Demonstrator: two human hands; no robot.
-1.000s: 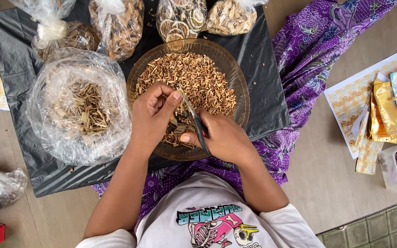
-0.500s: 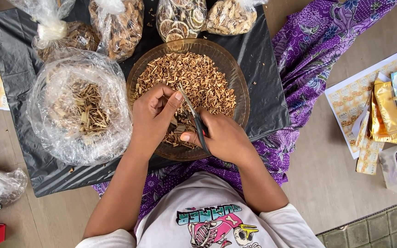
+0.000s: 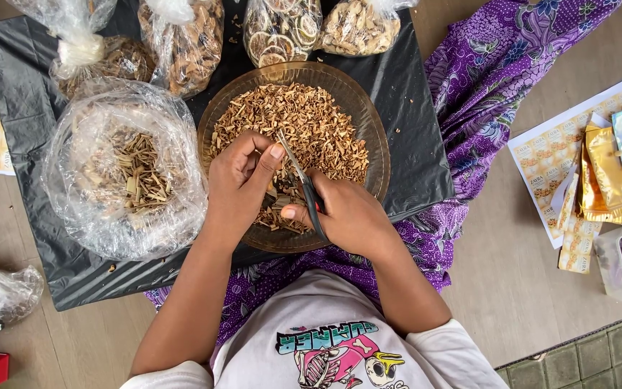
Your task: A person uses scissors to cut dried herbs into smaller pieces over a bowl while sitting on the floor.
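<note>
- Your right hand (image 3: 350, 216): closed around the dark handles of a pair of scissors (image 3: 298, 179), held over the near half of the bowl; the blades point up and away from you toward your left thumb.
- Your left hand (image 3: 237, 184): fingers curled in, thumb stretched toward the scissor blades; it seems to pinch a small piece at the blades, but the piece itself is too small to make out.
- Brown glass bowl (image 3: 368, 122): round, translucent, set on the black sheet directly in front of you, beneath both hands.
- Chopped dried pieces (image 3: 311, 122): tan and light brown, heaped in the bowl, thickest on the far side.
- Open clear bag (image 3: 120, 169): to the left of the bowl, just beside it, mouth spread wide, holding longer uncut dried sticks.
- Four tied clear bags (image 3: 282, 29): in a row along the far edge of the sheet, one showing dried round slices, the others brown dried bits.
- Black plastic sheet (image 3: 415, 108): spread beneath bowl and bags, a few crumbs scattered on it.
- Purple patterned cloth (image 3: 491, 79): running from your lap out to the right of the sheet.
- Gold pouches (image 3: 610, 173): on a printed paper sheet on the floor, well apart to the right.
</note>
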